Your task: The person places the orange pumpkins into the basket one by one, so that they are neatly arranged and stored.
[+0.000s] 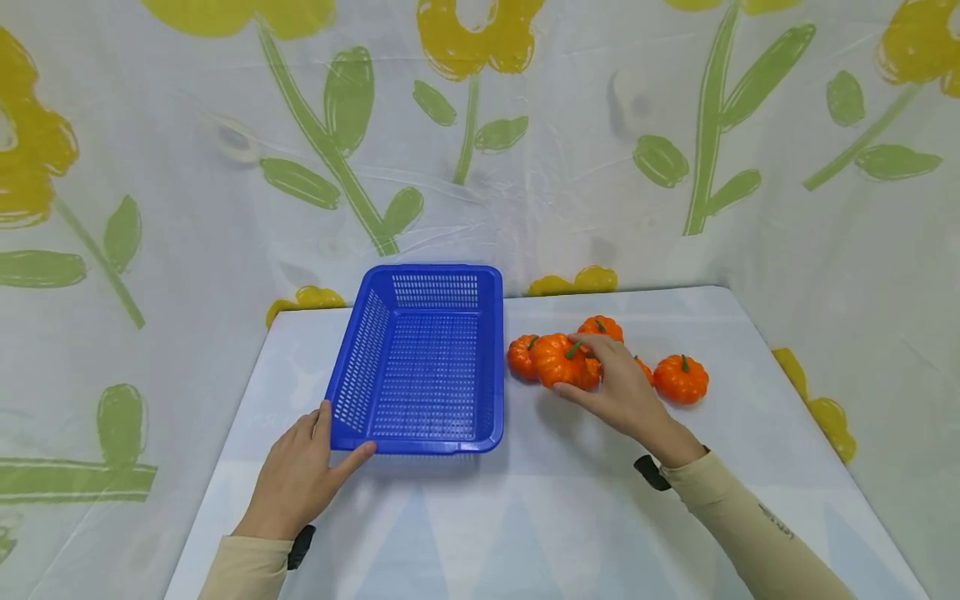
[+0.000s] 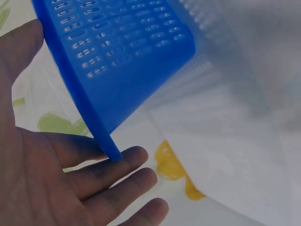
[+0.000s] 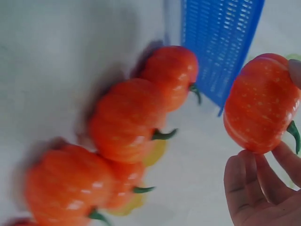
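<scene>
On the pale table [image 1: 480, 533], the blue slotted plastic basket [image 1: 431, 375] sits with its near left corner against my wide-spread left hand [image 1: 298, 468], seemingly to steady it. To its right, my right hand [image 1: 626, 393] pinches one glossy, ribbed orange pumpkin [image 1: 555, 362] by its rounded sides, likely for sure grip, raised apart from the other pumpkins [image 1: 681, 382], its green stem [image 1: 573, 350] exposed.

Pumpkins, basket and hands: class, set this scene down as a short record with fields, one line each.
Left hand: touches the near left corner of the basket
Right hand: holds a pumpkin, raised off the table
Other pumpkins: five, orange, some partly hidden in the head view
Basket: blue, slotted, left of the pumpkins
Backdrop: pale, with yellow flowers and green leaves
</scene>
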Motion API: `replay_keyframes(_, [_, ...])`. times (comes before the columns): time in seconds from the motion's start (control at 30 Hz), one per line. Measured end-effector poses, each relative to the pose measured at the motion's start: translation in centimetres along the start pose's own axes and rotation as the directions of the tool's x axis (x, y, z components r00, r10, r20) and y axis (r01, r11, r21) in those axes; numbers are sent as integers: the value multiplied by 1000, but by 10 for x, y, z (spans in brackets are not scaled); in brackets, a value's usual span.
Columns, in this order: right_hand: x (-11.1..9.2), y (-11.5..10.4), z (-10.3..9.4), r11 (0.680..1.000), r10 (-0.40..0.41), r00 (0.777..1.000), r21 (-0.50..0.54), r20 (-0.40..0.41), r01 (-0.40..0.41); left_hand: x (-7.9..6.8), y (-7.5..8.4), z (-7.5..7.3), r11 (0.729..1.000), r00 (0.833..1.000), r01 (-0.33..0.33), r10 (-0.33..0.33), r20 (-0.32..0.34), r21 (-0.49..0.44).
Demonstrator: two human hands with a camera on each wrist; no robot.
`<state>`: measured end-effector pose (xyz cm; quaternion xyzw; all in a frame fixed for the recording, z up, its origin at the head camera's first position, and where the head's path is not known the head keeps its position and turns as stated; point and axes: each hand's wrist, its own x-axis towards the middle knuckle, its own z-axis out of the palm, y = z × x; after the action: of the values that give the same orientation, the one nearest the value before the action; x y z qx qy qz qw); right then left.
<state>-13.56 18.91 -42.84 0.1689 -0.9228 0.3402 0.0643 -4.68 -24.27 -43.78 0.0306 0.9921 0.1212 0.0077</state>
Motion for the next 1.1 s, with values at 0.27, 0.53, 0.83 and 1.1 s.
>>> replay_keyframes(0.27, [40, -19, 4, 990, -133, 990, -43, 48, 135, -1, -1, -1, 1000, 1000, 5, -5, 8, -2])
replay_keyframes(0.53, [77, -44, 12, 972, -233, 969, -23, 79, 236, 0, 0, -1, 1000, 1000, -10, 10, -5, 6])
replay_keyframes(0.83, [103, -73, 32, 966, -257, 958, 10, 127, 257, 3, 3, -6, 1000, 1000, -21, 21, 20, 23])
replay_keyframes(1.1, [120, -101, 64, 963, -269, 949, 55, 167, 263, 3, 6, -7, 999, 999, -4, 3, 34, 42])
